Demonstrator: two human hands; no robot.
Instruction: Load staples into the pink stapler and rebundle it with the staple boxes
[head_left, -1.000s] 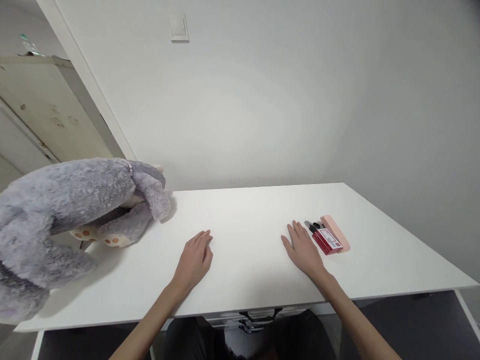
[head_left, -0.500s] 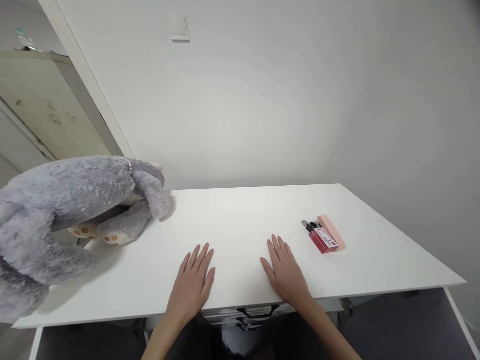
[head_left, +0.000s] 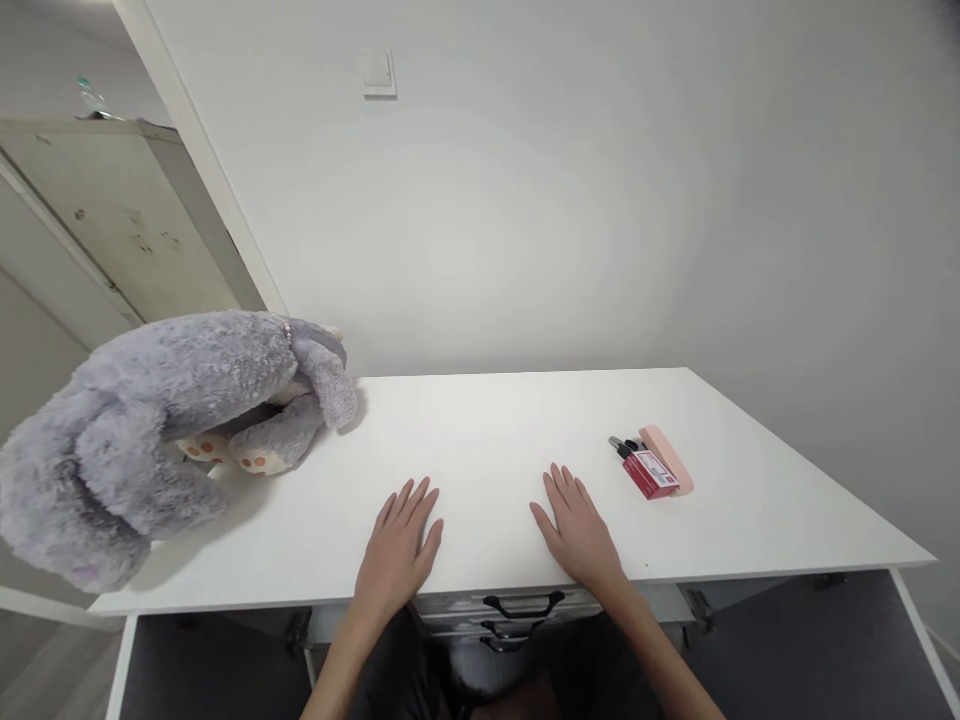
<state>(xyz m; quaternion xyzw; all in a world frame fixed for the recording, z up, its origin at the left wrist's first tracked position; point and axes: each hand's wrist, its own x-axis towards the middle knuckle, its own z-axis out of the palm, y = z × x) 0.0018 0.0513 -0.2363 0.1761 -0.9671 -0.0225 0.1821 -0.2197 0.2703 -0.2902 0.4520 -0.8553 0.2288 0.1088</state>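
Note:
My left hand (head_left: 397,550) lies palm down on the white table (head_left: 487,430), its fingers stretched out and a little apart. Palm down as well, my right hand (head_left: 577,535) rests flat near the front edge, fingers extended and thumb spread. Neither hand holds anything. Nearest to my right hand, beyond it to the right, is a red and white box (head_left: 651,475). A black-handled tool, perhaps scissors, (head_left: 624,447) sticks out behind the box, partly hidden. Against the box's right side lies a pink, rounded case (head_left: 667,458).
A large grey plush toy (head_left: 202,370) slumps over the table's left end. Behind the table stands a wall with a switch (head_left: 379,73). A pale cabinet (head_left: 120,210) is at the back left. Drawers with black handles (head_left: 525,606) sit below the front edge.
Both hands have drawn back toward the front edge, and the right one has shifted left, away from the box. My left fingers have spread out flat. The view has shifted slightly.

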